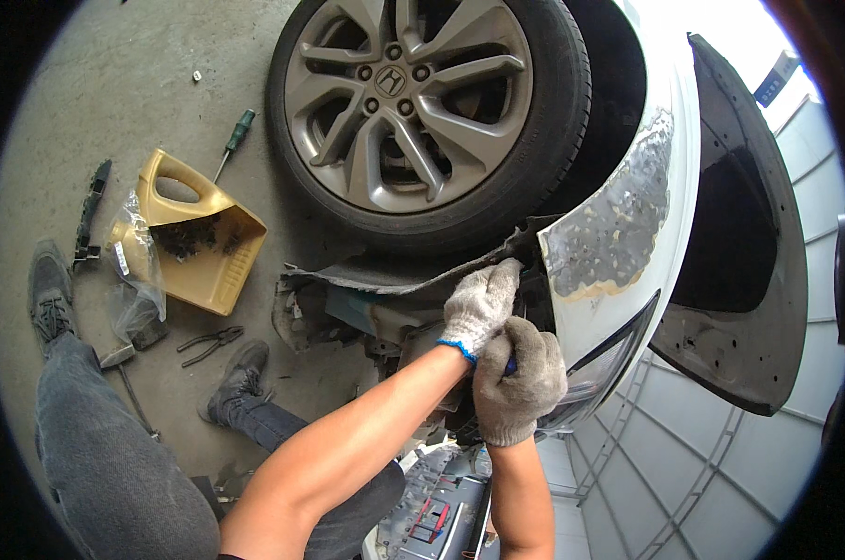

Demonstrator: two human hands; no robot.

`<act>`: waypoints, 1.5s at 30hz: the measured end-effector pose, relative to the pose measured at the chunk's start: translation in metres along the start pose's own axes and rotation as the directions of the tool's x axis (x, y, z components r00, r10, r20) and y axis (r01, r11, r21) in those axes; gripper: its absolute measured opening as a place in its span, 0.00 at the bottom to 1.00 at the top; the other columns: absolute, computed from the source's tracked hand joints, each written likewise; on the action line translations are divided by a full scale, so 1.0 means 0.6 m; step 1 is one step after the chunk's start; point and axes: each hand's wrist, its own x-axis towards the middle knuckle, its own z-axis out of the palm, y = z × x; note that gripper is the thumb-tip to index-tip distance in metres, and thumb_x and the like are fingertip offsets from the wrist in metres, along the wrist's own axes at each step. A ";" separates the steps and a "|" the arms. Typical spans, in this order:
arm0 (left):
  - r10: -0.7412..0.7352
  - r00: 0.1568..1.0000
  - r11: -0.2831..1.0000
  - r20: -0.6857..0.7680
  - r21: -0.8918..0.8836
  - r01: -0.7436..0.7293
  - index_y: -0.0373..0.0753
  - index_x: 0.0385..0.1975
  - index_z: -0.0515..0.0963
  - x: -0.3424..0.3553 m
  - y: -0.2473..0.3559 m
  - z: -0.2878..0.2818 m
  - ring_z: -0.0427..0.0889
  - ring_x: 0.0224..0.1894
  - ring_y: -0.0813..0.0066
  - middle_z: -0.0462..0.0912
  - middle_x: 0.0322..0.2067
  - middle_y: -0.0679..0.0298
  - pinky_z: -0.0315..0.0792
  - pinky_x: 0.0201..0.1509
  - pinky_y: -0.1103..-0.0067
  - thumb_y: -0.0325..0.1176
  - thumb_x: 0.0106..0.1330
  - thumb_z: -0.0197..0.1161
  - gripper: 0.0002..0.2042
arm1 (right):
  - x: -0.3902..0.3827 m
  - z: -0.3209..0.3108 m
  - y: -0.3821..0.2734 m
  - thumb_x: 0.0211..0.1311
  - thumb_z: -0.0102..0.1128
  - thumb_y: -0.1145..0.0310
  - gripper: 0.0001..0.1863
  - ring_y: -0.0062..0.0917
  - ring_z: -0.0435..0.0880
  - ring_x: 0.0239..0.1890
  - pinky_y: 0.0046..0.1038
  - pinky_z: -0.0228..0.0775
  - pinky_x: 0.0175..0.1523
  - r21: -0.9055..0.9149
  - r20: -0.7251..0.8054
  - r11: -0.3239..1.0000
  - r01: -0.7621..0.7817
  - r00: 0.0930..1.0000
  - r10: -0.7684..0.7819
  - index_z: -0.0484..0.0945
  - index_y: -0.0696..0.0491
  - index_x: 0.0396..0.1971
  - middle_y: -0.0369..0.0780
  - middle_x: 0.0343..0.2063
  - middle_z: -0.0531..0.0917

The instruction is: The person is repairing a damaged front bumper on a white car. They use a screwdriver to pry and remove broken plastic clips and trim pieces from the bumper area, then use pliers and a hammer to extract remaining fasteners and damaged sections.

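two bare forearms reach up from the lower edge to the front corner of a white car. the left hand, in a pale knit glove with a blue cuff, stretches farther, its fingers bent and bunched at the ragged edge of the dark wheel-arch liner; their tips are hidden, so whether they pinch anything cannot be told. the right hand, in a greyer glove, sits just below, its fingers curled tight around a blue handle, of which only a small part shows.

above the fingers stands a large grey-spoked wheel. just right of the left fingers, the fender has a bare, sanded patch; farther right is a dark raised hood. the gloves and the liner's edge block the view into the gap behind.

well left of the fingers lie a cut-open golden jug, a clear plastic bag, a green-handled screwdriver, a black bracket, pliers and a hammer, near the person's dark shoes.

the floor is grey concrete; a white panelled wall rises beyond, right of the fingers.
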 end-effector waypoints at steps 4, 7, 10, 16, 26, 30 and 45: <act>0.124 0.992 0.987 -0.006 0.103 -0.123 0.47 0.46 0.82 0.001 -0.004 -0.005 0.77 0.53 0.46 0.82 0.48 0.53 0.69 0.57 0.59 0.55 0.72 0.41 0.24 | 0.000 -0.005 -0.003 0.53 0.63 0.70 0.09 0.38 0.77 0.23 0.37 0.68 0.28 -0.029 0.050 1.000 -0.009 0.999 0.010 0.81 0.53 0.36 0.42 0.22 0.77; 0.352 0.936 0.901 0.003 0.269 -0.339 0.51 0.51 0.77 0.009 -0.031 -0.001 0.79 0.50 0.50 0.83 0.47 0.58 0.73 0.54 0.60 0.47 0.73 0.44 0.17 | 0.006 -0.013 -0.014 0.54 0.60 0.74 0.07 0.38 0.79 0.26 0.37 0.71 0.33 -0.028 0.096 0.998 -0.052 0.994 0.054 0.81 0.54 0.34 0.43 0.25 0.80; 0.353 0.935 0.901 -0.041 0.284 -0.328 0.52 0.51 0.77 0.013 -0.037 0.005 0.79 0.50 0.51 0.83 0.46 0.58 0.73 0.53 0.60 0.45 0.73 0.43 0.17 | 0.004 -0.010 -0.014 0.54 0.61 0.74 0.07 0.39 0.79 0.26 0.38 0.71 0.33 -0.047 0.099 0.998 -0.052 0.994 0.056 0.81 0.54 0.34 0.43 0.25 0.80; 0.349 0.936 0.904 -0.043 0.281 -0.324 0.51 0.52 0.77 0.014 -0.038 0.004 0.78 0.52 0.49 0.83 0.47 0.55 0.71 0.55 0.60 0.47 0.74 0.41 0.19 | 0.005 -0.015 -0.016 0.54 0.62 0.71 0.07 0.40 0.79 0.27 0.39 0.70 0.32 -0.083 0.133 0.996 -0.035 0.990 0.046 0.80 0.52 0.35 0.43 0.25 0.78; 0.015 0.999 0.997 0.031 0.072 -0.017 0.43 0.45 0.81 -0.001 0.013 -0.019 0.78 0.51 0.46 0.83 0.43 0.51 0.69 0.55 0.60 0.57 0.72 0.42 0.26 | 0.018 -0.016 -0.026 0.54 0.62 0.69 0.09 0.40 0.78 0.26 0.40 0.69 0.31 -0.165 0.210 0.986 0.000 0.977 0.035 0.79 0.50 0.36 0.42 0.24 0.76; 0.063 0.997 0.998 -0.038 0.004 -0.063 0.42 0.40 0.83 -0.005 0.008 -0.012 0.78 0.50 0.44 0.83 0.43 0.50 0.70 0.55 0.61 0.60 0.70 0.43 0.28 | 0.021 -0.017 -0.027 0.54 0.63 0.68 0.09 0.39 0.78 0.26 0.40 0.69 0.31 -0.197 0.237 0.980 0.033 0.971 0.015 0.78 0.49 0.35 0.42 0.24 0.76; 0.113 0.993 0.990 -0.036 0.095 -0.109 0.42 0.42 0.82 0.001 0.001 -0.012 0.78 0.50 0.45 0.83 0.43 0.50 0.69 0.55 0.60 0.56 0.72 0.40 0.27 | -0.007 -0.054 -0.032 0.52 0.61 0.71 0.11 0.39 0.78 0.23 0.36 0.72 0.30 0.014 0.233 0.999 0.042 0.971 -0.044 0.82 0.54 0.37 0.44 0.23 0.79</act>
